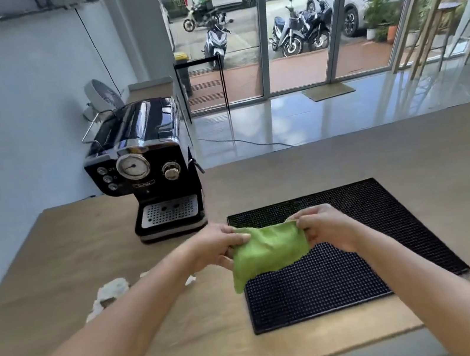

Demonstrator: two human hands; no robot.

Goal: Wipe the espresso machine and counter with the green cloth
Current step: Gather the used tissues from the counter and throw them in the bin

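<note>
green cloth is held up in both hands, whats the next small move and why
Probably carry the green cloth left and forward to the espresso machine and start on its top. Both hands, the left hand and the right hand, pinch its upper corners above the black mat, so it touches nothing yet.

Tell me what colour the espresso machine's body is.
Glossy black with chrome trim on the espresso machine, seen in the head view.

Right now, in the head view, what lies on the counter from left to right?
White crumpled scraps → espresso machine → left hand → green cloth → right hand. The black mat lies beneath the cloth and right hand, stretching furthest right.
</note>
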